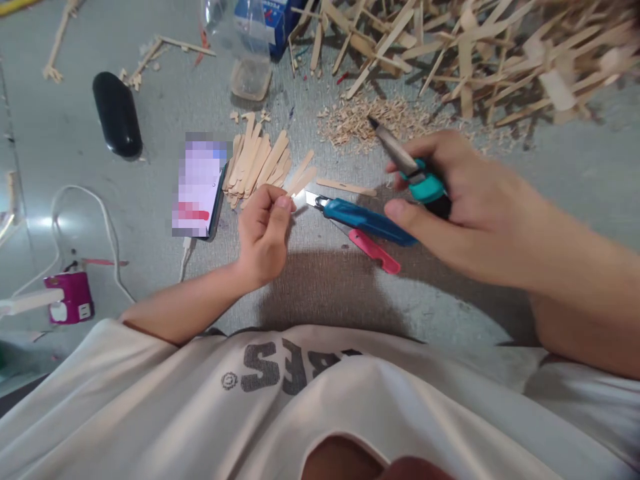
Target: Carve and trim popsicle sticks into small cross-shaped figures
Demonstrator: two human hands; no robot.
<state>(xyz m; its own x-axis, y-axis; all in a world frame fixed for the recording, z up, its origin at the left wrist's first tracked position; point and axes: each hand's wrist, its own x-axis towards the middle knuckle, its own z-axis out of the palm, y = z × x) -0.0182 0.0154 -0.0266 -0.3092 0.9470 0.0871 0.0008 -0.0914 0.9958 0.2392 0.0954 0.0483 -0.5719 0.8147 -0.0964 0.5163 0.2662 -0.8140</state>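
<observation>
My left hand (265, 227) is closed in a pinch on the ends of two wooden ice-cream sticks (301, 177) that point up and right. My right hand (450, 200) grips cutting pliers with teal handles (420, 181); their dark jaws point up-left toward a heap of wood chips (360, 121). A blue utility knife (357, 217) with its blade out lies on the grey surface between the hands, and a pink cutter (375, 250) lies under it. A pile of loose sticks (257, 167) rests just left of the held ones.
A phone (200, 187) on a white cable lies left of the stick pile. A black case (117, 115), a clear plastic bottle (247, 47) and a blue box (277, 20) sit further back. A large tangle of glued sticks (475, 53) fills the upper right. A magenta plug (70, 300) is at the left.
</observation>
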